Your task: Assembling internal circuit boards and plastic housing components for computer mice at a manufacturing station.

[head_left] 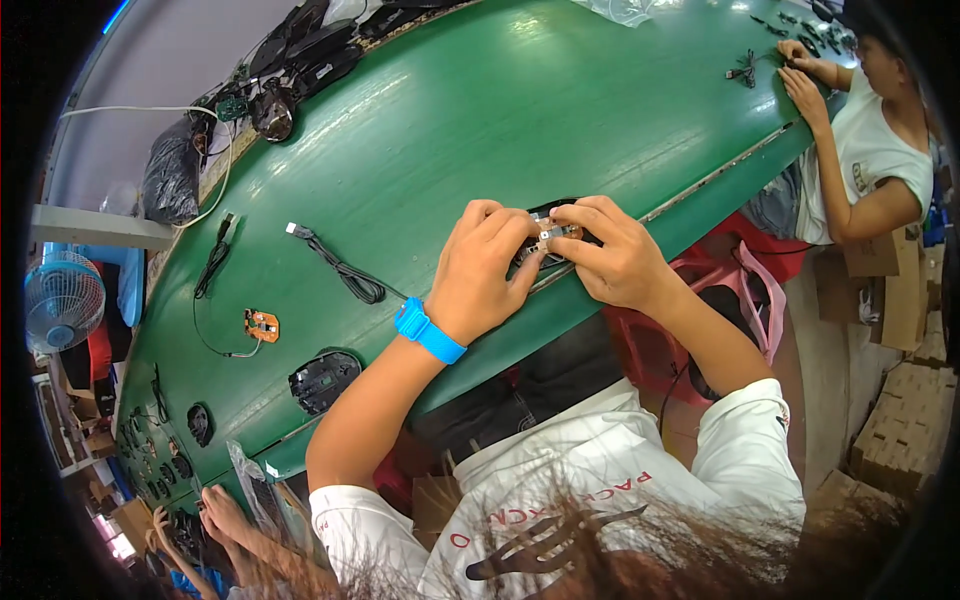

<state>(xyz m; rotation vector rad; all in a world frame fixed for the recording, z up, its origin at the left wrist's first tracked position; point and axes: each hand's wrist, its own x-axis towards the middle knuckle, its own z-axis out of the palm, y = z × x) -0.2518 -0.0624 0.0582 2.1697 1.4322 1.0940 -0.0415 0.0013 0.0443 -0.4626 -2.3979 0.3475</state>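
A black computer-mouse shell (566,203) sits at the near edge of the green table with a small orange-brown circuit board (560,231) in it. My left hand (485,262) is closed around the shell's left side, its fingertips touching the board's edge. From the right, my right hand (618,252) pinches the board with thumb and fingers. My fingers cover much of both parts. A bundled black cable (345,272) with a light plug lies left of my left hand and runs toward my wrist.
Left on the green table (480,120) are another orange circuit board (262,325) with its cable, an open black mouse shell (325,380) and a smaller black shell (201,424). Black parts and bags line the back edge. Co-workers sit at the far right (870,150) and lower left.
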